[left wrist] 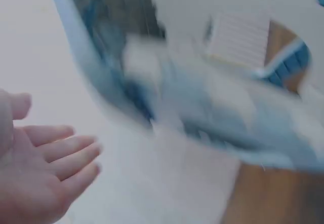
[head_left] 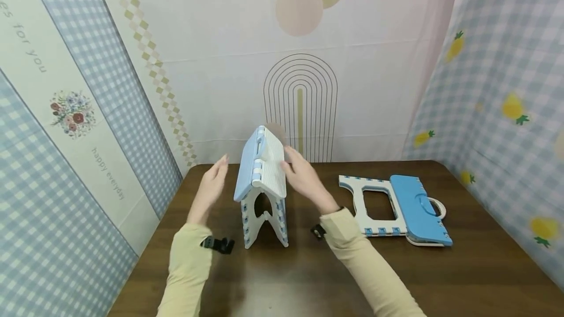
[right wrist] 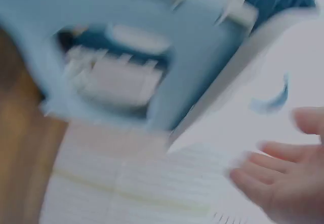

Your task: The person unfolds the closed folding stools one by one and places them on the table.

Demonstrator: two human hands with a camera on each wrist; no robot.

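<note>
A blue-and-white folding stool (head_left: 263, 185) stands upright on the table, half folded, with its two top panels sloping down from a raised ridge like a roof. My left hand (head_left: 211, 185) is held to the left of it, apart from the blue panel, with its fingers extended in the left wrist view. On the other side, my right hand (head_left: 305, 176) is beside the white panel (head_left: 274, 160), fingers loosely extended. Whether its fingertips touch that panel I cannot tell. Both wrist views are blurred; the stool's legs fill much of each.
A second folding stool (head_left: 418, 209), blue and white, lies flat on the right of the brown wooden table (head_left: 282, 287). Behind the table hangs a patterned white cloth (head_left: 220, 97). Checked cloths flank it on the left and right.
</note>
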